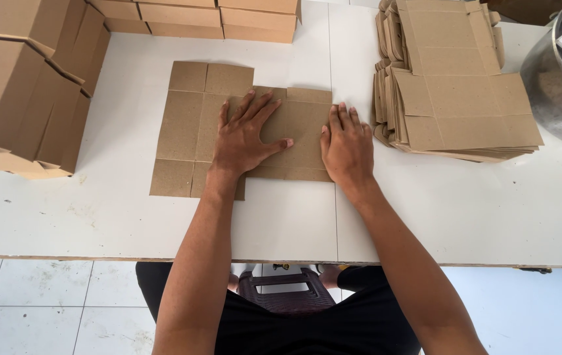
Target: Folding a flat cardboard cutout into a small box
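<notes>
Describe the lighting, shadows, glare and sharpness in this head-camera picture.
Head view: soft, even daylight; the white table is bright but not blown out. Faint, short shadows lie under the left hand and right hand on the flat cardboard blank. The metal pot shows dull reflections, no harsh glare. Focus is sharp throughout; edges bow slightly from the wide lens.

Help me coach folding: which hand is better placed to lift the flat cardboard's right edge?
Right, probably. The right hand lies on the flat cardboard blank at its right edge; the left hand presses its middle.
</notes>
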